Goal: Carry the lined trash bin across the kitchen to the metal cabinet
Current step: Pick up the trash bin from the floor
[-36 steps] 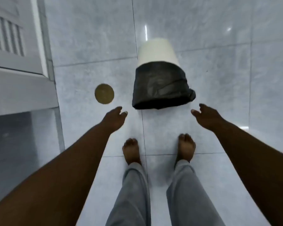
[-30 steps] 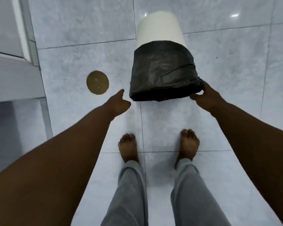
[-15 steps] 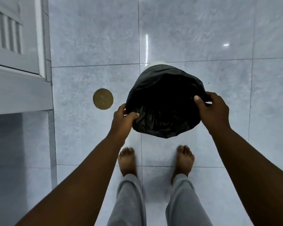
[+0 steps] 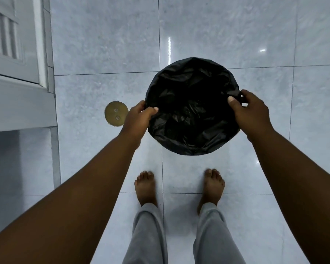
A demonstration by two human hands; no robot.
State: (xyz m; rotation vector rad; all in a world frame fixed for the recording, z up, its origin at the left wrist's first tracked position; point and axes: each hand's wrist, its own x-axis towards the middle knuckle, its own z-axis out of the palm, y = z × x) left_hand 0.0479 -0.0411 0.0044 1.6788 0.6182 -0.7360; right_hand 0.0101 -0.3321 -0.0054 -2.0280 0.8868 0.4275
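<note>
The trash bin [image 4: 192, 105] is seen from straight above, its mouth round and filled by a crumpled black liner. Its white body is hidden under the liner. My left hand [image 4: 138, 119] grips the rim on the left side, thumb inside the liner. My right hand [image 4: 250, 111] grips the rim on the right side, thumb over the edge. The bin hangs in front of me above the grey tiled floor [image 4: 103, 44], ahead of my bare feet.
A round brass floor drain cover [image 4: 116, 113] lies just left of my left hand. A white louvred door and its frame [image 4: 17, 44] stand at the upper left, with a grey ledge [image 4: 21, 105] below. My feet [image 4: 179, 185] stand on the tiles.
Both hands reached in and closed on the bin's rim. The bin went from standing on the floor, its white side showing, to held up with its mouth facing me.
</note>
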